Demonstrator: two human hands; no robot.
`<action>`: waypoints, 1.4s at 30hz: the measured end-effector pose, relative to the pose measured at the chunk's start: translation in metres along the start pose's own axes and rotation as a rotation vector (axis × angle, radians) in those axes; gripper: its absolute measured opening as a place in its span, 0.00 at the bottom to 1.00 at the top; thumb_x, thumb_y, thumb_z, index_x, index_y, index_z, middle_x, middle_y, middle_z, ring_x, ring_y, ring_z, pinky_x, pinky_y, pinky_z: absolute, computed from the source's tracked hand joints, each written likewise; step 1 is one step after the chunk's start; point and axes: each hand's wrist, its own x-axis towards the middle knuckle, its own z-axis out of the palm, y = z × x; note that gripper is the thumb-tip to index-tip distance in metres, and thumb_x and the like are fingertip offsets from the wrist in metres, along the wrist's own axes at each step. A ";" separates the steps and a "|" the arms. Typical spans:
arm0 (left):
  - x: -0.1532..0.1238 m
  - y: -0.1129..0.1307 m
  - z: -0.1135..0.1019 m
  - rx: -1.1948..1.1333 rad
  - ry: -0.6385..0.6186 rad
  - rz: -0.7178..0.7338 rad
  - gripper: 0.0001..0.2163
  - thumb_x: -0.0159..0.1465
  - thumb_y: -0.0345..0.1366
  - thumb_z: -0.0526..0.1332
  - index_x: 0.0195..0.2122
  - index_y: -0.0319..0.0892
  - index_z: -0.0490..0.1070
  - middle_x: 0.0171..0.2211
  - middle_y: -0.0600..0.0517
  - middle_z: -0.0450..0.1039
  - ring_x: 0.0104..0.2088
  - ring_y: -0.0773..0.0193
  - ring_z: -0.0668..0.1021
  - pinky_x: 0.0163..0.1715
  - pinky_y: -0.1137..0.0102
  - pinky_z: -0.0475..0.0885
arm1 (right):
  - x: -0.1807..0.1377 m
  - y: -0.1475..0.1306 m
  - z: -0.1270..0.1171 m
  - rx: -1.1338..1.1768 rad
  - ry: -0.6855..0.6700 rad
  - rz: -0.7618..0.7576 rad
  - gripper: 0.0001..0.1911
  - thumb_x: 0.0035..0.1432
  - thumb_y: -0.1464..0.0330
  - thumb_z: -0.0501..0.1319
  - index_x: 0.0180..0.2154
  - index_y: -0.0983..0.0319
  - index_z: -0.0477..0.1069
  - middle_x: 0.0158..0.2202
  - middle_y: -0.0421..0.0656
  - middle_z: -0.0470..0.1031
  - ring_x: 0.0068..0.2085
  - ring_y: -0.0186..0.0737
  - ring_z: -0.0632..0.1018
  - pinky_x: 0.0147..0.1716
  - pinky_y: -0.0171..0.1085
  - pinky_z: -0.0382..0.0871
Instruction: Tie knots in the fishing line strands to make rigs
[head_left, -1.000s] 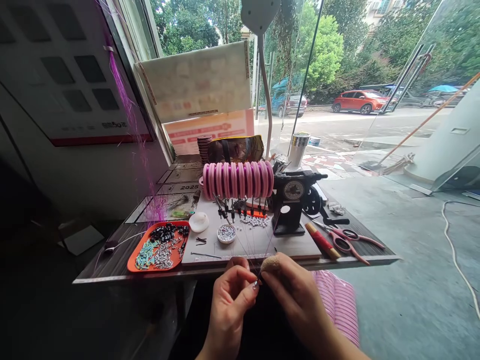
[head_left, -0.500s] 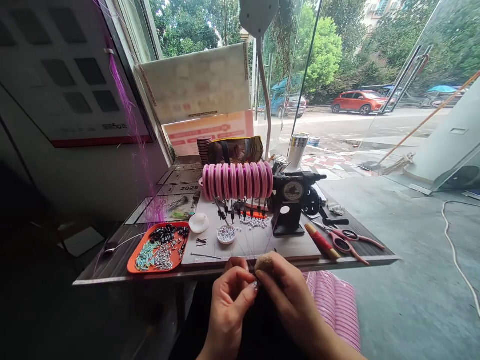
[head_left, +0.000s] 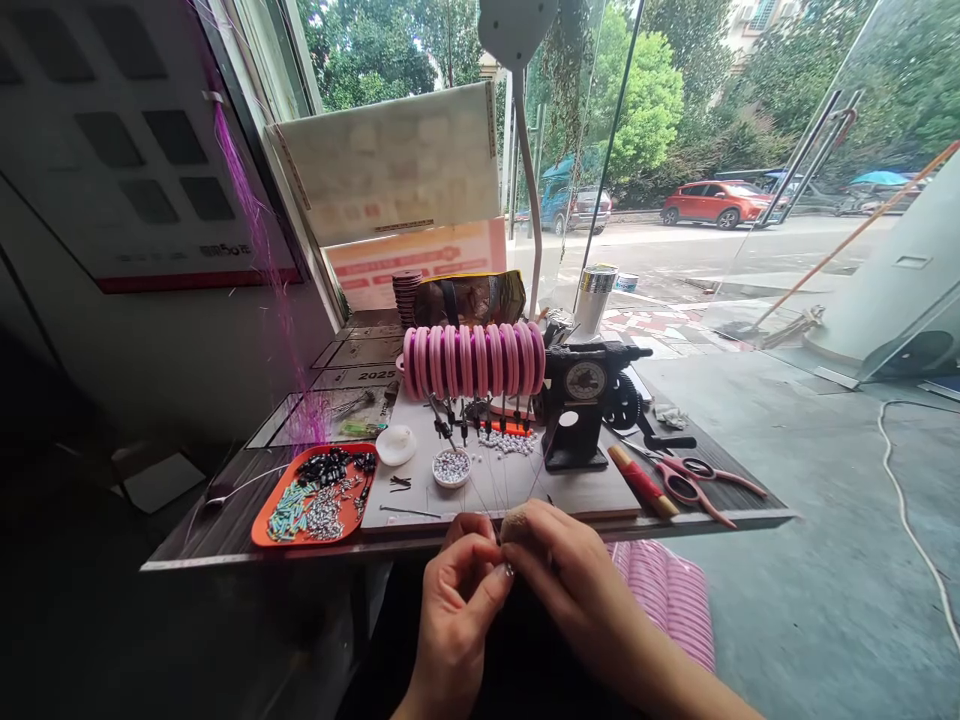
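My left hand (head_left: 457,600) and my right hand (head_left: 570,580) meet in a pinch just below the table's front edge (head_left: 465,540). Fine threads (head_left: 517,480) run from the row of pink spools (head_left: 474,360) down to my fingertips. My left thumb and forefinger are closed on something tiny and shiny that I cannot make out. My right forefinger wears a tan wrap, and those fingers pinch the thread beside it. A small white bowl of beads (head_left: 452,466) and loose pale beads (head_left: 508,443) lie just beyond my hands.
An orange tray (head_left: 264,528) of mixed beads sits front left. A black hand-crank machine (head_left: 589,400) stands right of the spools, with pink-handled scissors (head_left: 694,482) and a red stick (head_left: 641,482) beside it. A white lid (head_left: 395,444), a lamp stem (head_left: 531,190) and boxes (head_left: 390,170) stand behind.
Both hands have drifted slightly up and left toward the table edge, staying pinched together on the thread. Nothing on the table has moved.
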 end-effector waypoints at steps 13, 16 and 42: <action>-0.001 -0.002 0.000 0.033 0.098 -0.076 0.08 0.48 0.40 0.68 0.22 0.41 0.74 0.31 0.52 0.66 0.28 0.68 0.66 0.27 0.75 0.61 | -0.014 -0.001 -0.011 0.371 -0.032 0.175 0.12 0.62 0.63 0.52 0.26 0.61 0.57 0.24 0.36 0.58 0.26 0.32 0.60 0.25 0.30 0.58; -0.001 0.000 0.000 0.051 0.102 -0.063 0.08 0.48 0.39 0.68 0.21 0.41 0.75 0.30 0.51 0.66 0.33 0.64 0.68 0.30 0.75 0.63 | -0.010 -0.001 -0.017 0.107 -0.030 0.090 0.10 0.61 0.70 0.51 0.26 0.60 0.57 0.25 0.37 0.61 0.27 0.33 0.63 0.26 0.31 0.59; 0.001 0.006 -0.002 0.118 0.034 -0.032 0.02 0.47 0.29 0.61 0.23 0.41 0.72 0.28 0.53 0.61 0.27 0.68 0.62 0.28 0.73 0.60 | 0.018 -0.016 -0.033 -0.473 -0.382 -0.173 0.09 0.57 0.80 0.55 0.29 0.62 0.61 0.30 0.39 0.67 0.29 0.34 0.67 0.28 0.32 0.60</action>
